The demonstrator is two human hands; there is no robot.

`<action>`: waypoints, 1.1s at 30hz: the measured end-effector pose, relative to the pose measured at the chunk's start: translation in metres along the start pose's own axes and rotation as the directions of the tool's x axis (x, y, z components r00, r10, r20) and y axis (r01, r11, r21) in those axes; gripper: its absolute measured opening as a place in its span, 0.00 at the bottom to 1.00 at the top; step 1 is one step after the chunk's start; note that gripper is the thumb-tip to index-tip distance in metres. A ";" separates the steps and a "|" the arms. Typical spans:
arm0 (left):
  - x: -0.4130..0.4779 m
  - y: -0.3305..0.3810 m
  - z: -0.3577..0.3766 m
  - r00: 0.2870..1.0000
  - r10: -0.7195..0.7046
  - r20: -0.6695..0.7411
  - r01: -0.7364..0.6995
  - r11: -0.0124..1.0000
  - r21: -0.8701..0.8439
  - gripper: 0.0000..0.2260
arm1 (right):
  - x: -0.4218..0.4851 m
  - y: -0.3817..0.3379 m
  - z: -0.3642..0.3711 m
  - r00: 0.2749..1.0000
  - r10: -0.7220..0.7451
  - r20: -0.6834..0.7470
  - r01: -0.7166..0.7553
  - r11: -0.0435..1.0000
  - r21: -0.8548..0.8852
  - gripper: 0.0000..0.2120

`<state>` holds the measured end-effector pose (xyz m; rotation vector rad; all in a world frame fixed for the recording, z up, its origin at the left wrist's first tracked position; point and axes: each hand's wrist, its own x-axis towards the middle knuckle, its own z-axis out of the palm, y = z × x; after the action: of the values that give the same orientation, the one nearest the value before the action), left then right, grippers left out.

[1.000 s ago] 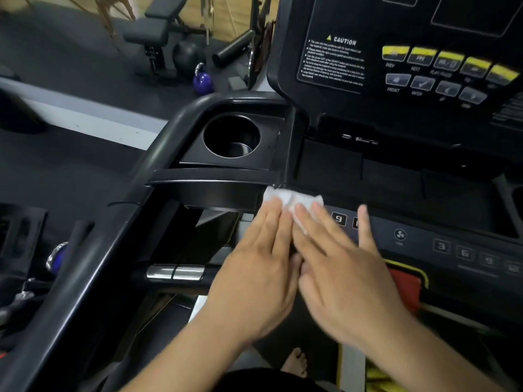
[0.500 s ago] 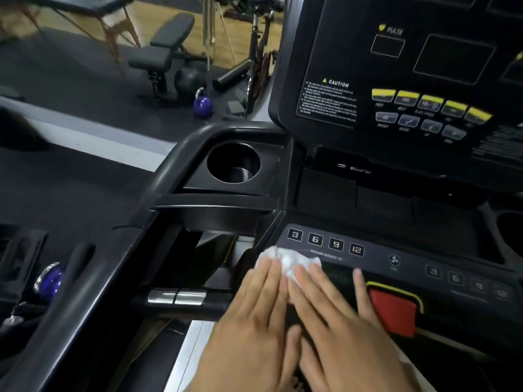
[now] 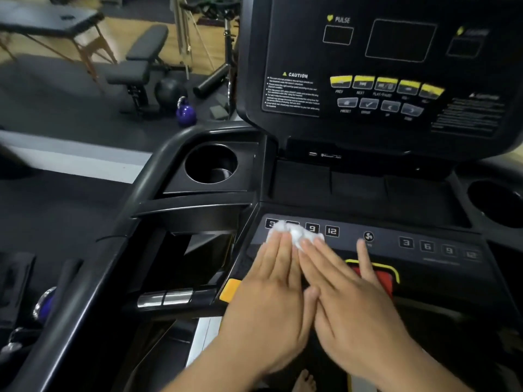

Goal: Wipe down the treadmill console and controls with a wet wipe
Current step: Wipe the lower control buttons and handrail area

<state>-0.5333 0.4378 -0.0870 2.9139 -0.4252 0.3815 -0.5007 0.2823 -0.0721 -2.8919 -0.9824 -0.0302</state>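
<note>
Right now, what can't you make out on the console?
Head view only:
First two keys of the left keypad: covered by the crumpled white wet wipe.
Red stop button: mostly behind the right hand.
White caution text: too small, blurred.
Right round cup holder: cut by the frame edge.

The wet wipe (image 3: 294, 235) largely hides two keys of the left number row (image 3: 312, 228); the right cup holder (image 3: 498, 203) is cropped.

In the upper left of the frame, a padded table (image 3: 51, 17) stood on a wooden floor (image 3: 127, 24). Below it, on dark matting (image 3: 56, 103), sat a weight bench (image 3: 138, 60), a black ball (image 3: 169, 90) and a purple kettlebell (image 3: 186, 113). A pale strip (image 3: 70, 162) crossed the left side.
</note>
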 end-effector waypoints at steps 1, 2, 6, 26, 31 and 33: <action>0.013 -0.002 -0.001 1.000 -0.006 0.001 0.006 1.000 0.004 0.25 | 0.011 0.006 -0.002 0.999 0.032 -0.007 -0.032 0.999 -0.019 0.25; 0.024 -0.006 -0.002 1.000 -0.011 0.001 0.011 1.000 0.004 0.26 | 0.019 0.010 -0.005 0.998 0.063 -0.015 -0.063 0.997 -0.033 0.25; 0.017 -0.005 -0.003 0.998 0.039 0.041 -0.038 0.999 -0.027 0.26 | 0.008 0.007 -0.004 0.998 0.064 -0.025 -0.064 0.998 -0.025 0.27; 0.028 0.017 0.016 0.983 0.116 0.141 -0.142 0.971 0.191 0.39 | 0.000 0.033 -0.007 0.979 0.202 -0.031 -0.201 0.979 0.012 0.24; -0.001 0.028 0.021 0.978 0.161 0.132 -0.174 0.980 0.095 0.36 | -0.035 0.022 0.001 0.984 0.175 -0.034 -0.174 0.984 0.032 0.24; -0.002 0.030 0.021 0.975 0.152 0.160 -0.174 0.976 0.133 0.36 | -0.037 0.027 -0.001 0.986 0.166 -0.029 -0.165 0.985 0.040 0.24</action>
<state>-0.5390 0.4056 -0.1035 3.0722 -0.6908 0.2250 -0.5132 0.2388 -0.0752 -2.9177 -0.7264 -0.0468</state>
